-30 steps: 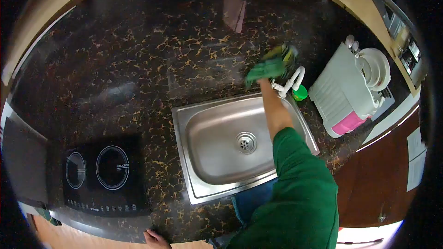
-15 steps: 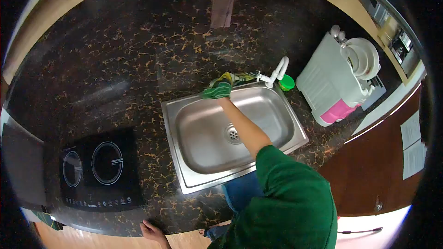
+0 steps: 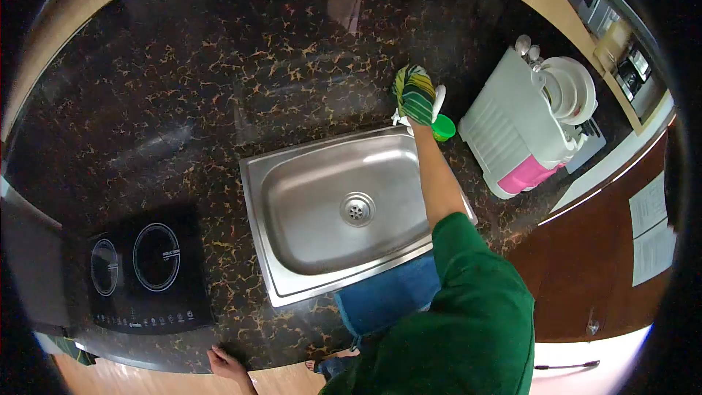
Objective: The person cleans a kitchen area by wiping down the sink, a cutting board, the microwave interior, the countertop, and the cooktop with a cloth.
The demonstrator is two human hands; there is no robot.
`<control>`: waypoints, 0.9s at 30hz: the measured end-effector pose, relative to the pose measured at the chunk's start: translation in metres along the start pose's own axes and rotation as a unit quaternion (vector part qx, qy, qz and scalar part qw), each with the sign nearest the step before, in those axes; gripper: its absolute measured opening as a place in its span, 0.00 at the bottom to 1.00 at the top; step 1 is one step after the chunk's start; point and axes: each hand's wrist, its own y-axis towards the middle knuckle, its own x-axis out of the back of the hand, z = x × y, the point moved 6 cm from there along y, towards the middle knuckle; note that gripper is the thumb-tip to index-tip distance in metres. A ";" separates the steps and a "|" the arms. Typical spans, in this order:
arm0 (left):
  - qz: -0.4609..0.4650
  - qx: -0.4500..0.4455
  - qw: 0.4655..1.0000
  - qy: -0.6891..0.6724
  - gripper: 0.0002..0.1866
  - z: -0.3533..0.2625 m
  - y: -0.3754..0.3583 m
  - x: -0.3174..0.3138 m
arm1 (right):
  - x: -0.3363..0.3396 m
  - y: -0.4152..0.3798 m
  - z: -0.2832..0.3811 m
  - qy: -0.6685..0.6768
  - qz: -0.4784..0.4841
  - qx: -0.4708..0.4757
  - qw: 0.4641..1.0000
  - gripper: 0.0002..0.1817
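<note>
My right hand point(image 3: 414, 95) is wrapped in a green and yellow striped cloth point(image 3: 414, 80), bunched around it and hiding the fingers. It is behind the steel sink point(image 3: 292, 249), over the white faucet point(image 3: 439, 101), which it partly covers. A green round container point(image 3: 443, 129) stands just right of the faucet. My left hand point(image 3: 225, 363) rests at the counter's front edge, left of the sink, holding nothing, its fingers loosely apart.
A pale dish rack point(image 3: 504, 113) with plates and spoons stands right of the sink. On the left lies a black induction cooktop point(image 3: 150, 278). Blue fabric point(image 3: 387, 296) shows at the sink's front edge. The dark patterned counter point(image 3: 183, 102) curves around behind.
My right hand has moved right with the cloth, from behind the sink's left-centre to the faucet. The cloth is now more bunched. My left hand stays at the counter edge.
</note>
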 end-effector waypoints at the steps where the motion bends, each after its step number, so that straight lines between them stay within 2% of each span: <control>1: 0.008 0.011 1.000 0.007 0.19 0.004 -0.001 -0.005 | -0.002 0.002 -0.003 0.005 0.005 -0.004 1.000 0.35; 4: -0.043 -0.021 0.998 -0.035 0.19 -0.026 0.003 0.007 | 0.014 -0.007 -0.015 -0.018 -0.035 0.001 0.999 0.35; 5: -0.029 -0.017 0.999 -0.028 0.18 -0.025 0.004 0.006 | 0.025 -0.014 -0.025 -0.031 -0.067 0.002 0.997 0.34; 7: 0.001 -0.012 1.000 -0.016 0.16 -0.014 0.002 0.004 | 0.051 -0.050 -0.046 -0.070 -0.155 0.003 0.985 0.34; 10: -0.027 0.006 0.999 -0.032 0.17 0.005 -0.002 -0.001 | 0.085 -0.138 -0.080 -0.138 -0.313 -0.025 0.939 0.33; 11: 0.053 0.059 0.997 -0.006 0.18 0.003 0.002 -0.001 | 0.095 -0.173 -0.084 -0.158 -0.356 -0.040 0.920 0.33; 14: -0.114 -0.074 0.991 -0.001 0.18 -0.002 -0.004 0.002 | 0.109 -0.242 -0.076 -0.197 -0.440 -0.076 0.873 0.32; 16: -0.082 -0.031 0.996 -0.002 0.18 0.002 -0.004 0.001 | 0.122 -0.270 -0.047 -0.223 -0.474 -0.085 0.847 0.31; 20: -0.044 -0.003 0.997 -0.067 0.18 -0.006 -0.002 0.002 | 0.152 -0.258 -0.019 -0.234 -0.531 -0.068 0.811 0.28; 23: 0.030 0.035 0.999 0.020 0.18 0.005 0.000 -0.002 | 0.175 -0.243 -0.029 -0.218 -0.586 -0.046 0.779 0.24; 24: 0.008 0.031 0.999 0.001 0.18 0.002 0.000 0.000 | 0.181 -0.239 -0.035 -0.213 -0.602 -0.038 0.769 0.23; 25: -0.016 0.028 0.999 -0.020 0.18 -0.004 0.000 -0.002 | 0.182 -0.226 -0.039 -0.430 -0.566 -0.056 0.701 0.23; 26: -0.037 0.023 0.998 -0.040 0.19 -0.007 0.000 -0.001 | 0.177 -0.215 -0.059 -0.625 -0.504 -0.069 0.592 0.23; 27: -0.006 0.044 0.999 -0.005 0.17 0.005 0.000 -0.004 | 0.161 -0.201 -0.085 -0.787 -0.415 -0.080 0.450 0.23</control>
